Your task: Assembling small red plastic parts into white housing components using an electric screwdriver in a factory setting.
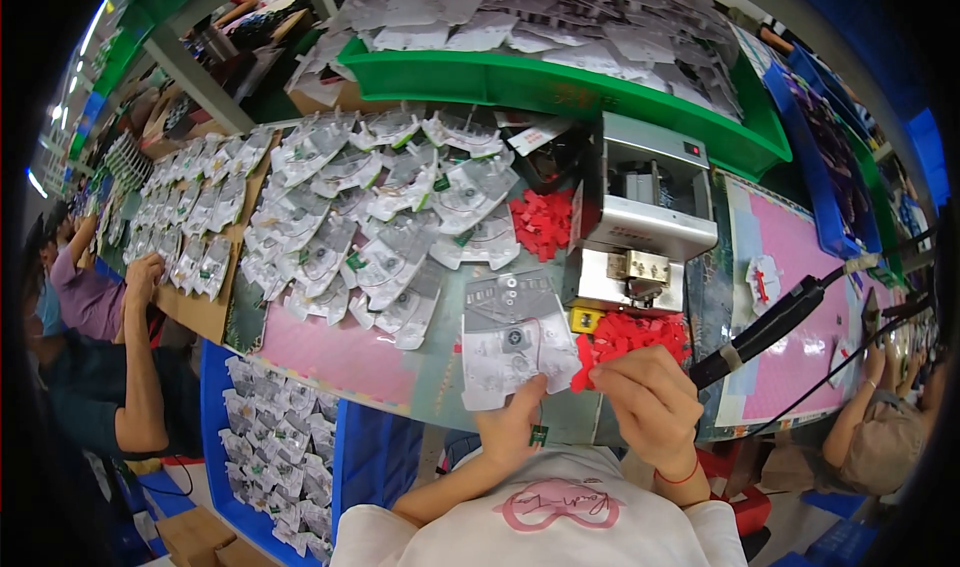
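A pale grey moulded plastic panel [505, 342] lies on the bench in front of me, a thin dark wire across it. My left hand [510, 427] grips its near edge, thumb on top. A small green circuit board [539, 434] hangs beside that hand. Close to the panel's right edge, my right hand [655, 402] is closed in a pinch on a small red strip [583, 365]. Just beyond my fingers spreads a heap of red strips [645, 335]. Behind it stands a silver metal machine [655, 192] with a metal block [630, 275] at its front.
Rows of similar panels [390, 202] cover the bench to the left. More red strips [543, 222] lie beside the machine. A green bin [560, 82] of panels stands behind; a blue crate [375, 457] sits below left. A black cable [760, 332] crosses at right. Other people sit on both sides.
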`<control>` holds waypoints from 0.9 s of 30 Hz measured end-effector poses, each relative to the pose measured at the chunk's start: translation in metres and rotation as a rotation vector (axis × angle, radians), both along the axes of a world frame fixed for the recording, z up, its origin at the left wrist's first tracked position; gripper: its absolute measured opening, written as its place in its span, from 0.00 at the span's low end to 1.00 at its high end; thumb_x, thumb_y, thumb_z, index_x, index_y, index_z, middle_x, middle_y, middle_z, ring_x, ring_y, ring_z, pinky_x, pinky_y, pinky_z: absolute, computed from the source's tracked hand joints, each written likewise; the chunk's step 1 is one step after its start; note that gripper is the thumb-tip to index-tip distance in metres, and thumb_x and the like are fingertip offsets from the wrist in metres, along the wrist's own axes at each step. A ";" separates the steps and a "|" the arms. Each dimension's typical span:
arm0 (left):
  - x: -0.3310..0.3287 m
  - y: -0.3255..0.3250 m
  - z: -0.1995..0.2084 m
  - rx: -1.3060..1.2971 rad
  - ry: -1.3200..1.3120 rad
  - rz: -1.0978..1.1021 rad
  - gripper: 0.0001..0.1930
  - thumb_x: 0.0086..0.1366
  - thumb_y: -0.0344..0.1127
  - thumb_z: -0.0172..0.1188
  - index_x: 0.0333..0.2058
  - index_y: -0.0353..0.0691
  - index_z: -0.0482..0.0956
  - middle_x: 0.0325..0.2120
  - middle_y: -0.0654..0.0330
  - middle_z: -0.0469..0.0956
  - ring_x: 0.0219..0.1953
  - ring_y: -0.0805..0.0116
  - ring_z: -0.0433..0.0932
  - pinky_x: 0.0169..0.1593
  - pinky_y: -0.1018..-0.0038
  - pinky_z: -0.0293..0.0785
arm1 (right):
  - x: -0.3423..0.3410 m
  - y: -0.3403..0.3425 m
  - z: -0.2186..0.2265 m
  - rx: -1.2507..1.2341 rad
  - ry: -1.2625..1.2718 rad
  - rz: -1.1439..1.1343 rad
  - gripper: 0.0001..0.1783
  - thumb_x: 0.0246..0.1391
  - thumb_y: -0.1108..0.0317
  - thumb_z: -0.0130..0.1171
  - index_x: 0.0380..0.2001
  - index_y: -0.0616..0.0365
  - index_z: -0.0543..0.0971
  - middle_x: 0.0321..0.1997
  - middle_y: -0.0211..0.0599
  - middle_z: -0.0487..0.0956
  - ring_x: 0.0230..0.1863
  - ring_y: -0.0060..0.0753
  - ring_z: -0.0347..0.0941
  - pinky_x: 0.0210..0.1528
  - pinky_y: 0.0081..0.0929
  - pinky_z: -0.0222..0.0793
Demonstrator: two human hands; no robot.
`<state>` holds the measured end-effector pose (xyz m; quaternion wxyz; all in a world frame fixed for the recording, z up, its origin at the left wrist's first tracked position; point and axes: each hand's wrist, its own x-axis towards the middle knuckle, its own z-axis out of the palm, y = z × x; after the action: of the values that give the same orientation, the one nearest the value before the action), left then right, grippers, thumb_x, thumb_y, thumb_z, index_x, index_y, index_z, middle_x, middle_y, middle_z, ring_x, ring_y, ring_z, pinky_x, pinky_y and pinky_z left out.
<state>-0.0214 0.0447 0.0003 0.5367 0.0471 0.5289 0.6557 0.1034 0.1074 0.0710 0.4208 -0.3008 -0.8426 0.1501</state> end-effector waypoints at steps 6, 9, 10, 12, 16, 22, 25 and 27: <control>0.001 -0.001 0.005 0.150 0.107 0.026 0.04 0.50 0.25 0.58 0.25 0.37 0.72 0.15 0.69 0.69 0.14 0.82 0.63 0.17 0.82 0.56 | -0.020 0.000 -0.001 0.044 -0.101 0.028 0.16 0.23 0.82 0.59 0.25 0.62 0.77 0.25 0.36 0.73 0.25 0.35 0.68 0.24 0.25 0.64; -0.002 -0.002 0.009 0.151 0.119 0.001 0.04 0.51 0.25 0.57 0.26 0.36 0.72 0.16 0.69 0.69 0.15 0.82 0.63 0.17 0.83 0.56 | -0.025 0.001 -0.005 0.076 -0.121 0.017 0.16 0.22 0.82 0.59 0.25 0.61 0.77 0.24 0.34 0.71 0.24 0.34 0.67 0.23 0.25 0.62; -0.004 -0.003 0.010 0.134 0.105 -0.022 0.04 0.51 0.25 0.57 0.27 0.36 0.72 0.17 0.69 0.69 0.15 0.83 0.63 0.18 0.83 0.57 | -0.026 0.001 -0.005 0.092 -0.128 0.012 0.16 0.22 0.82 0.60 0.25 0.61 0.77 0.24 0.33 0.71 0.23 0.33 0.67 0.22 0.24 0.62; -0.001 -0.002 0.005 0.182 0.141 0.009 0.05 0.51 0.25 0.56 0.28 0.35 0.72 0.17 0.69 0.69 0.16 0.83 0.64 0.19 0.83 0.57 | -0.028 -0.001 -0.007 0.109 -0.151 0.011 0.17 0.21 0.82 0.60 0.25 0.61 0.77 0.23 0.33 0.70 0.23 0.32 0.66 0.22 0.24 0.61; -0.004 -0.004 0.008 0.179 0.148 -0.040 0.07 0.51 0.24 0.57 0.30 0.35 0.72 0.20 0.68 0.70 0.18 0.83 0.64 0.20 0.84 0.59 | -0.030 0.000 -0.007 0.150 -0.188 0.007 0.17 0.21 0.82 0.60 0.24 0.61 0.77 0.22 0.32 0.69 0.23 0.32 0.66 0.21 0.24 0.61; -0.003 -0.001 0.006 0.214 0.040 -0.002 0.05 0.50 0.25 0.57 0.29 0.36 0.73 0.18 0.69 0.70 0.16 0.83 0.63 0.18 0.83 0.56 | -0.028 0.000 -0.006 0.118 -0.131 0.008 0.16 0.22 0.83 0.60 0.24 0.62 0.77 0.22 0.34 0.69 0.21 0.33 0.66 0.20 0.24 0.60; -0.002 0.001 0.008 0.180 0.028 0.002 0.04 0.51 0.25 0.57 0.27 0.36 0.73 0.17 0.69 0.69 0.14 0.83 0.62 0.16 0.83 0.53 | -0.026 0.000 -0.004 0.123 -0.124 -0.010 0.16 0.22 0.83 0.60 0.24 0.62 0.77 0.22 0.34 0.69 0.21 0.33 0.66 0.20 0.24 0.60; -0.003 0.000 0.007 0.170 0.026 -0.004 0.04 0.51 0.26 0.57 0.27 0.36 0.73 0.17 0.69 0.70 0.14 0.83 0.62 0.16 0.83 0.53 | -0.027 0.000 -0.003 0.119 -0.119 -0.011 0.16 0.22 0.84 0.60 0.24 0.62 0.77 0.22 0.34 0.69 0.21 0.33 0.66 0.19 0.24 0.60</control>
<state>-0.0239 0.0445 0.0073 0.5251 0.1019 0.4782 0.6966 0.0768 0.1075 0.0678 0.3878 -0.2885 -0.8718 0.0792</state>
